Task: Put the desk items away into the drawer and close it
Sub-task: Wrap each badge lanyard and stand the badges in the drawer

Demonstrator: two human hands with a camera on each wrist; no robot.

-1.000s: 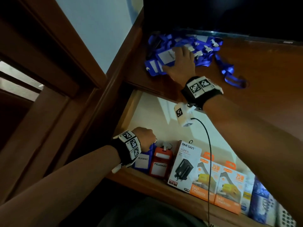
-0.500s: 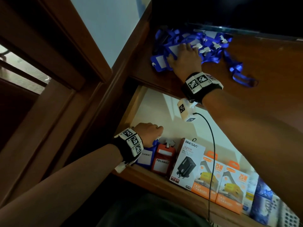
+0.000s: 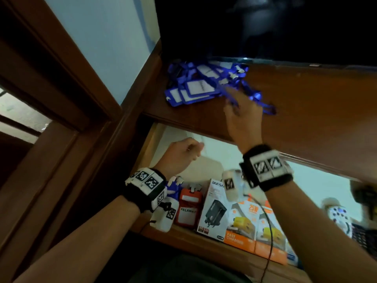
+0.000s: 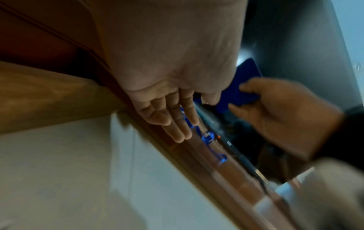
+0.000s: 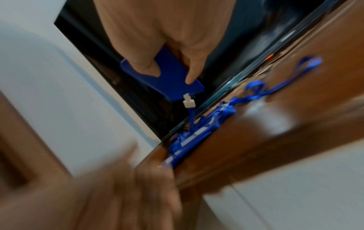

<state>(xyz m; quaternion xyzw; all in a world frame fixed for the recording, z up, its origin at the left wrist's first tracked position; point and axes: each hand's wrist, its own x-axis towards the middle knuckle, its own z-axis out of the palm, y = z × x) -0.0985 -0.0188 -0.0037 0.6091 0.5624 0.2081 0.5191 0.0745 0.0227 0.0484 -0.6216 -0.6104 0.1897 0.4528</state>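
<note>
Step in hand: pick-up. The right hand (image 5: 173, 46) pinches one blue badge (image 5: 163, 80) just above the pile (image 3: 202, 84). The left hand (image 3: 179, 156) hangs relaxed, empty, over the open drawer (image 3: 183, 237). Next: lower the badge into the drawer.

The counter (image 5: 275, 132) is brown wood with a glossy varnish that throws pale glare. The blue badge holder (image 5: 163, 80) looks like smooth matt plastic, its clip (image 5: 188, 102) white plastic. Blue lanyards (image 5: 275, 90) are shiny woven ribbon. Charger boxes (image 3: 242, 227) at lower centre are printed cardboard.
</note>
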